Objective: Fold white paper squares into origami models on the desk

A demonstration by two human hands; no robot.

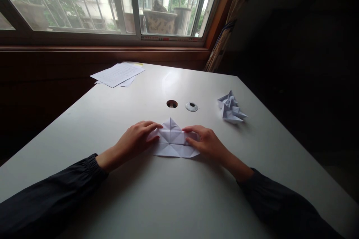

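Left grip (133,142) and right grip (203,142) sit apart, fingers resting on a creased white paper sheet (172,142), with no clear pinch. It lies flat on the worktop (140,198), a folded paper model (231,108) off to the right.

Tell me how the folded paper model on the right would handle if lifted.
The model is probably very light and easily crushed: its points are thin folded paper. Its spiky, uneven shape suggests a push would skid or tip it.
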